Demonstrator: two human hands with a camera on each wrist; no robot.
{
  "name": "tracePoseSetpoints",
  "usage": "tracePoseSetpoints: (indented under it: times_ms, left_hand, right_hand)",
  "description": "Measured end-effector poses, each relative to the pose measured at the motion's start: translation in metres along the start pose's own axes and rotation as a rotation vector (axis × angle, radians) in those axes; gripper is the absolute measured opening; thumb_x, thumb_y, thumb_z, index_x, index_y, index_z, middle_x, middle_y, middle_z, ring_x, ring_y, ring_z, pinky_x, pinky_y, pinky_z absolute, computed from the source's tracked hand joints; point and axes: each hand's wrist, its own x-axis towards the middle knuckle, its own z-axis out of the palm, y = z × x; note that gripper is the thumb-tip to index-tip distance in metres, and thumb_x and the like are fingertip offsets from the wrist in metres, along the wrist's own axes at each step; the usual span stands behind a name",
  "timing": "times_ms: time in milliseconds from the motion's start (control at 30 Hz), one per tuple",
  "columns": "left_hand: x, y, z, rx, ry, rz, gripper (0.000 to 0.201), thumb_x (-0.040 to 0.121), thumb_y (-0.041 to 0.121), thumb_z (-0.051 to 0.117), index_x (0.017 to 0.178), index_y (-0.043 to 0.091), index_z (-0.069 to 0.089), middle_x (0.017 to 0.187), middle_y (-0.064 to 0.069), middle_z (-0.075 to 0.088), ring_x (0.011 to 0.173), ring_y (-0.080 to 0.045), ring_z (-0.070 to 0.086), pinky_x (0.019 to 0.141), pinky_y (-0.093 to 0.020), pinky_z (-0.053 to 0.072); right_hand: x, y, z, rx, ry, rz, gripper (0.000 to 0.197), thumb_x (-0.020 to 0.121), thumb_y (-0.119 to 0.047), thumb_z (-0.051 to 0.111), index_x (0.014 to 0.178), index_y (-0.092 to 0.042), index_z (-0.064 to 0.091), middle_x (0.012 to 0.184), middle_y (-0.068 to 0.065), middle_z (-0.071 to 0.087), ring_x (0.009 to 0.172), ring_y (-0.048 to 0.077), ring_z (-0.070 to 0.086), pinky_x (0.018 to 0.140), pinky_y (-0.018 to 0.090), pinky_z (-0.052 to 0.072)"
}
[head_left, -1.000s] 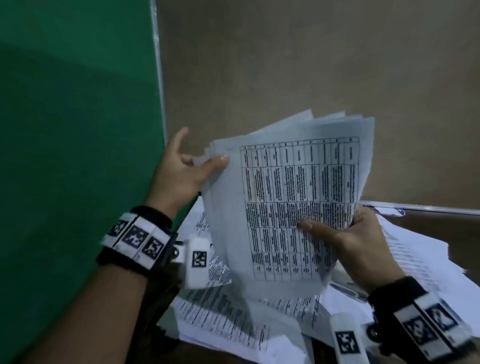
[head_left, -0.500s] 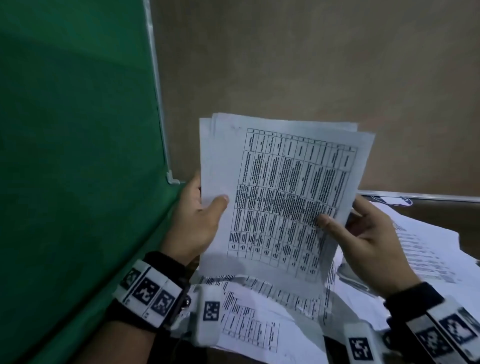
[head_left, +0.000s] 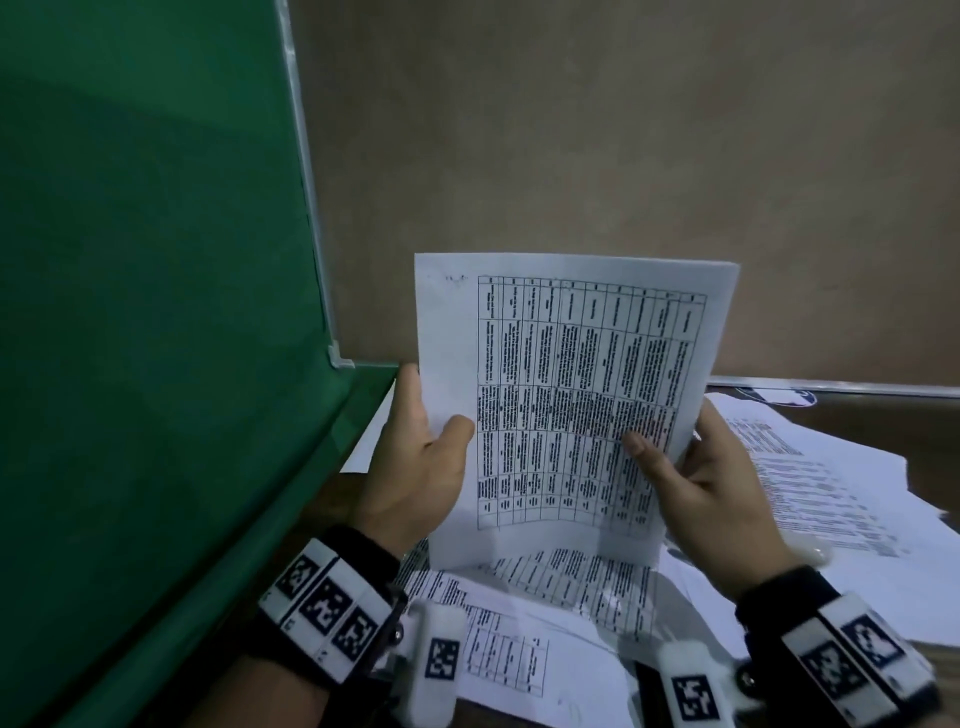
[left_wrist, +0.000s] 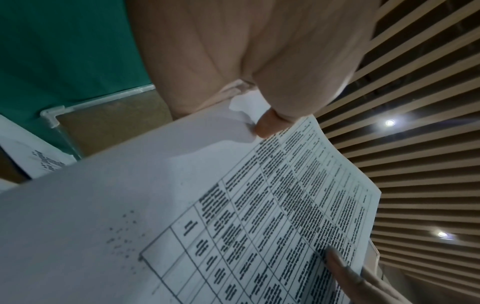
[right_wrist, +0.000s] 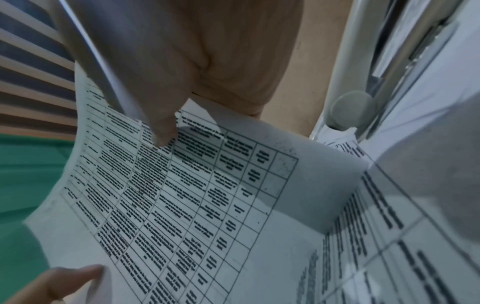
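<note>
A stack of white sheets (head_left: 561, 395) with a printed table on the top page stands upright, its lower edge resting on loose papers. My left hand (head_left: 415, 467) grips its left edge, thumb on the front and fingers behind. My right hand (head_left: 696, 483) grips the right edge the same way, thumb pressed on the table print. In the left wrist view the stack (left_wrist: 182, 205) fills the frame under my left thumb (left_wrist: 270, 123). In the right wrist view my right thumb (right_wrist: 163, 131) presses the curved page (right_wrist: 182, 205).
Loose printed papers (head_left: 810, 467) lie scattered over the brown desk to the right and below the stack. A green board (head_left: 156, 312) with a white frame leans at the left. A brown wall (head_left: 571, 130) stands behind. A white object (right_wrist: 350, 111) lies near the papers in the right wrist view.
The fanned, uneven sheets have been squared into a neat upright stack. My left hand slid from the upper left corner down to the left edge; the stack's lower edge now rests on the papers.
</note>
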Motion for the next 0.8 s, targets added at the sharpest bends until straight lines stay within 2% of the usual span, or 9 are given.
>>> tracePoseSetpoints:
  times_ms: [167, 300, 367, 400, 467, 533, 600, 667, 800]
  left_hand:
    - [-0.001, 0.003, -0.002, 0.003, -0.024, 0.0, 0.063, 0.09, 0.013, 0.051, 0.151, 0.023, 0.04, 0.149, 0.004, 0.056, 0.141, -0.019, 0.052, 0.121, -0.055, 0.035]
    - [0.006, 0.005, -0.014, 0.01, -0.005, -0.076, 0.039, 0.098, 0.004, 0.057, 0.126, 0.031, 0.055, 0.122, 0.014, 0.073, 0.118, -0.009, 0.068, 0.111, -0.048, 0.05]
    - [0.01, 0.002, -0.024, 0.02, 0.008, -0.144, 0.041, 0.099, -0.004, 0.055, 0.117, 0.033, 0.058, 0.114, 0.014, 0.076, 0.109, -0.009, 0.072, 0.105, -0.044, 0.054]
    - [0.011, 0.0, -0.029, 0.038, -0.002, -0.171, 0.042, 0.099, -0.005, 0.055, 0.119, 0.032, 0.058, 0.115, 0.012, 0.076, 0.108, -0.01, 0.073, 0.104, -0.045, 0.054]
    - [0.012, -0.003, -0.037, 0.093, -0.044, -0.212, 0.044, 0.099, -0.007, 0.054, 0.122, 0.029, 0.058, 0.114, 0.009, 0.075, 0.102, -0.008, 0.074, 0.1, -0.042, 0.056]
    - [0.012, -0.006, -0.04, 0.151, -0.09, -0.242, 0.043, 0.098, -0.01, 0.053, 0.117, 0.028, 0.058, 0.106, 0.011, 0.074, 0.086, 0.0, 0.073, 0.087, -0.027, 0.059]
    - [0.012, -0.008, -0.041, 0.195, -0.129, -0.268, 0.039, 0.097, -0.01, 0.053, 0.114, 0.024, 0.059, 0.102, 0.007, 0.073, 0.083, -0.008, 0.073, 0.074, -0.023, 0.057]
    - [0.013, -0.011, -0.042, 0.226, -0.155, -0.28, 0.038, 0.096, -0.01, 0.054, 0.109, 0.025, 0.062, 0.098, 0.007, 0.074, 0.084, -0.012, 0.073, 0.069, -0.024, 0.057]
    - [0.014, -0.022, -0.043, 0.257, -0.188, -0.284, 0.046, 0.094, -0.01, 0.056, 0.1, 0.035, 0.062, 0.095, 0.018, 0.073, 0.083, -0.002, 0.072, 0.072, -0.024, 0.057]
  right_hand:
    - [-0.003, -0.008, 0.002, -0.041, -0.011, 0.027, 0.024, 0.091, -0.024, 0.064, 0.115, -0.022, 0.062, 0.107, -0.004, 0.077, 0.096, 0.014, 0.074, 0.082, 0.03, 0.063]
    - [0.0, -0.019, -0.004, -0.108, 0.019, 0.027, 0.02, 0.09, -0.032, 0.068, 0.103, -0.017, 0.068, 0.089, 0.009, 0.076, 0.08, 0.019, 0.072, 0.071, 0.03, 0.06]
    - [0.005, -0.016, -0.021, -0.456, 0.069, 0.066, 0.027, 0.091, -0.045, 0.07, 0.094, -0.018, 0.071, 0.084, 0.0, 0.076, 0.076, 0.015, 0.07, 0.067, 0.026, 0.053]
    - [0.009, -0.013, -0.032, -0.696, 0.048, 0.134, 0.033, 0.09, -0.05, 0.071, 0.097, -0.018, 0.072, 0.091, -0.002, 0.076, 0.081, 0.015, 0.069, 0.069, 0.028, 0.05]
    - [0.013, -0.005, -0.052, -1.119, -0.127, 0.357, 0.056, 0.086, -0.063, 0.069, 0.112, -0.014, 0.071, 0.112, 0.006, 0.073, 0.098, 0.023, 0.066, 0.081, 0.032, 0.048]
    - [0.015, 0.002, -0.066, -1.348, -0.337, 0.613, 0.069, 0.081, -0.074, 0.068, 0.114, -0.013, 0.066, 0.121, 0.009, 0.067, 0.106, 0.027, 0.06, 0.087, 0.035, 0.048]
    - [0.015, 0.008, -0.072, -1.387, -0.436, 0.737, 0.051, 0.085, -0.064, 0.073, 0.094, -0.015, 0.06, 0.114, 0.007, 0.068, 0.097, 0.025, 0.059, 0.076, 0.033, 0.046]
    - [0.015, 0.011, -0.073, -1.359, -0.439, 0.747, 0.036, 0.087, -0.046, 0.075, 0.081, -0.015, 0.056, 0.095, 0.004, 0.067, 0.087, 0.026, 0.058, 0.07, 0.03, 0.043]
    - [0.013, 0.004, -0.071, -1.421, -0.388, 0.635, 0.021, 0.094, -0.032, 0.067, 0.099, -0.011, 0.065, 0.105, 0.008, 0.069, 0.093, 0.027, 0.058, 0.071, 0.029, 0.041]
